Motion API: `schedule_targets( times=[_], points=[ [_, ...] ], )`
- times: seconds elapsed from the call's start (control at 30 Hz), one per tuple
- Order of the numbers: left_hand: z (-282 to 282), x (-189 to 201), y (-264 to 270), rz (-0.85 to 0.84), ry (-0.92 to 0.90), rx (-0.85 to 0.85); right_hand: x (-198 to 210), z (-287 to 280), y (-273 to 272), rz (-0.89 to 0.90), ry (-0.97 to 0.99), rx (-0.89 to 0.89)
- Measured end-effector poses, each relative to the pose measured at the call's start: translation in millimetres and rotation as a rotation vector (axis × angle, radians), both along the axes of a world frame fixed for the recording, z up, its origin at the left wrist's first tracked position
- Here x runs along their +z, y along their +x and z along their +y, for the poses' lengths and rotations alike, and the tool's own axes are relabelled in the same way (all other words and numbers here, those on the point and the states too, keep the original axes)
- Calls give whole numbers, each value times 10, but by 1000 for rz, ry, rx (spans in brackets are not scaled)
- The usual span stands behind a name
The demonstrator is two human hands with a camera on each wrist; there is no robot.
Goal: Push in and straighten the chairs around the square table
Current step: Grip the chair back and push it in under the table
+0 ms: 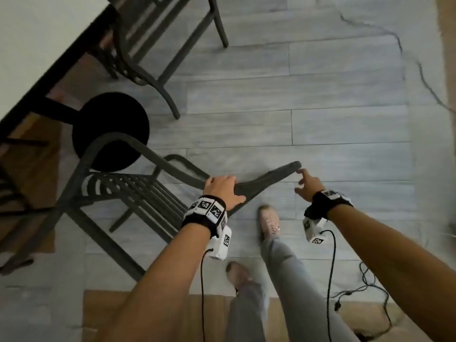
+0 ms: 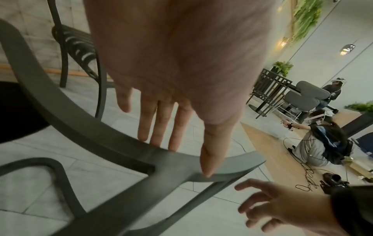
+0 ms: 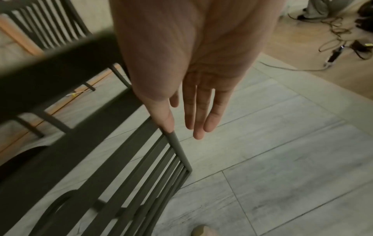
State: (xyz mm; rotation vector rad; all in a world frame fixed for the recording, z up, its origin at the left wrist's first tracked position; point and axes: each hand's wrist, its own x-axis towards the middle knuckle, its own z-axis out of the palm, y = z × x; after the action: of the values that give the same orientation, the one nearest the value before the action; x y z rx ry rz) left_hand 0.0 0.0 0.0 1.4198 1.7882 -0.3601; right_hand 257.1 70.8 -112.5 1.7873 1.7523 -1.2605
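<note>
1. On a grey plank floor (image 1: pixel 320 124), a dark metal armchair with a slatted seat (image 1: pixel 138 193) is seen standing at an angle beside the corner of the white-topped square table (image 1: pixel 37 40), whose far part is cut off by the frame edge.

2. The table's round black pedestal base (image 1: pixel 111 129) is partly hidden behind the chair's curved armrest, and the chair's left legs are blurred.

3. A second dark metal chair (image 1: pixel 153 45) is shown further along the table edge; its seat is largely cut off at the top of the head view.

4. The left hand (image 1: pixel 223 188) is laid over the chair's curved top rail with fingers straight, the fingertips (image 2: pixel 157 140) touching the rail in the left wrist view; no curled grip can be made out there.

5. The right hand (image 1: pixel 308 186) is held with fingers extended at the rail's outer end. Contact is hard to judge in the head view; in the right wrist view the thumb (image 3: pixel 163 118) is seen against the edge of the chair frame, the other fingers spread clear of it.

6. The two hands are kept apart, one at the middle of the rail and one at its tip, with the chair back lying between them and the person's grey-trousered legs (image 1: pixel 278 257).

7. Black cables (image 1: pixel 365 287) are trailed across the floor at the right; other people in the background of the left wrist view are too small to make out.
</note>
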Motion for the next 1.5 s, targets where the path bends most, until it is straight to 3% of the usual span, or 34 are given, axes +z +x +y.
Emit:
schedule_targets(
  times=[0.13, 0.27, 0.63, 0.87, 1.13, 1.5],
  points=[
    [20, -352, 92, 32, -51, -58, -332, 253, -64, 47, 49, -74],
    [48, -524, 76, 57, -52, -101, -512, 391, -195, 72, 28, 51],
    [21, -428, 91, 4, -23, 47, -375, 515, -180, 104, -20, 210],
    [-179, 155, -149, -22, 118, 151, 25, 473, -261, 153, -3, 313],
    [-621, 975, -404, -105, 161, 188, 452, 295, -521, 104, -35, 502],
    [-1504, 1847, -767, -133, 231, 220, 1423, -9, -799, 409, 89, 685]
  ],
)
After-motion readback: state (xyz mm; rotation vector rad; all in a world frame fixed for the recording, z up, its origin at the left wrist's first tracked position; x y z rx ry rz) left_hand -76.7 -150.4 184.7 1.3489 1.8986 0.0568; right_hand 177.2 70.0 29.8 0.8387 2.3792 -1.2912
